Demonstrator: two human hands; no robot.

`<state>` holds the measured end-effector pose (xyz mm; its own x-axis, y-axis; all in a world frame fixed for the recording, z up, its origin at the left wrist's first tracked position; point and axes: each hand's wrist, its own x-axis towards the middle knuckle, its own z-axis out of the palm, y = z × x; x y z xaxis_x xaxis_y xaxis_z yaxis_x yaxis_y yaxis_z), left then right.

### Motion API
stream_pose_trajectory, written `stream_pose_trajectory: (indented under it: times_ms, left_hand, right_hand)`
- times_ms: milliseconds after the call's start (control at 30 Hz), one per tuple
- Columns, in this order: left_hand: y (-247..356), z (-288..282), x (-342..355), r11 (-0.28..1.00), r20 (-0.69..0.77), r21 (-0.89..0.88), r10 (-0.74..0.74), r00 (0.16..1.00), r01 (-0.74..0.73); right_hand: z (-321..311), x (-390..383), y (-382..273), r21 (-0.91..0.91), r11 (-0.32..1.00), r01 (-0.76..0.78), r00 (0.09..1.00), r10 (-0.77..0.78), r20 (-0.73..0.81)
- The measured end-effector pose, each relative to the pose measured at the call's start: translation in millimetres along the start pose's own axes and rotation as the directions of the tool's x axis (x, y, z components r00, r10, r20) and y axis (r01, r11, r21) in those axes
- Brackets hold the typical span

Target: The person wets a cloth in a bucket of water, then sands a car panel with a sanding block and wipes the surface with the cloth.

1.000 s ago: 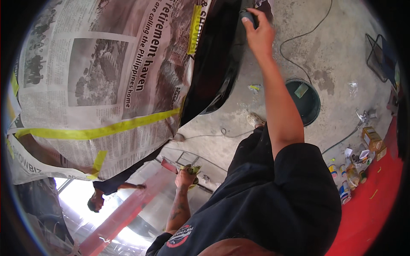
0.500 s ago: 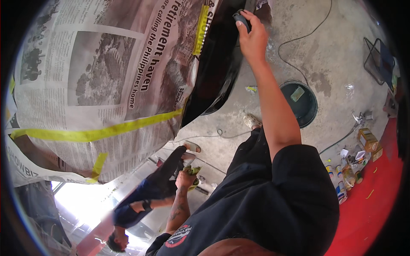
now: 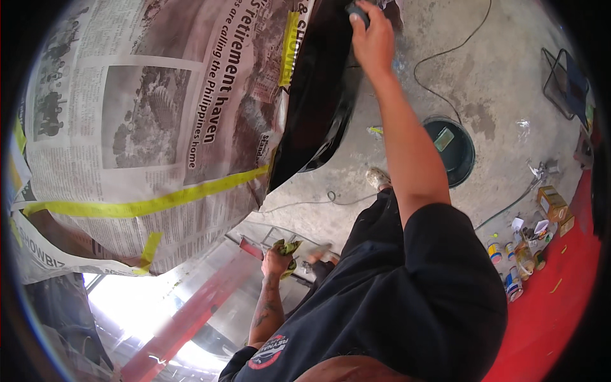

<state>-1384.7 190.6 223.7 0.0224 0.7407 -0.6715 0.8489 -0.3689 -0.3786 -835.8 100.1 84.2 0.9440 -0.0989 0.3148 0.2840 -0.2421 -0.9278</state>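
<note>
Black panel (image 3: pixel 324 89), glossy, curved; right hand (image 3: pixel 375 43) pinching dark block (image 3: pixel 358 14), left hand (image 3: pixel 275 263) clutching yellow-green cloth (image 3: pixel 289 246)

A stained concrete floor (image 3: pixel 509 76) is crossed by a thin dark cord (image 3: pixel 415 72); on it are set a round dark bucket (image 3: pixel 468 162), a brown cardboard box (image 3: pixel 551 202) and several cans (image 3: pixel 495 253)

The dark block (image 3: pixel 359 14) is partly covered by the right hand (image 3: pixel 375 44), the greenish cloth (image 3: pixel 291 247) is partly hidden by the left hand (image 3: pixel 275 262), and the black panel (image 3: pixel 321 83) is cut off by the upper edge.
</note>
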Motion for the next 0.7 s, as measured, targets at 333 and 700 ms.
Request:
stream_pose_trajectory:
  times_ms: [333, 700]
  left_hand:
    - [6, -3, -8, 0.999, 0.002, -0.037, 0.005, 1.000, -0.005]
    - [29, -19, -13, 0.997, -0.001, -0.016, 0.081, 0.997, -0.081]
  right_hand:
    - [-3, 12, -2, 0.004, 0.993, -0.114, 0.993, 0.114, 0.020]
    - [-5, 21, 1, -0.008, 0.985, -0.170, 0.984, 0.170, 0.048]
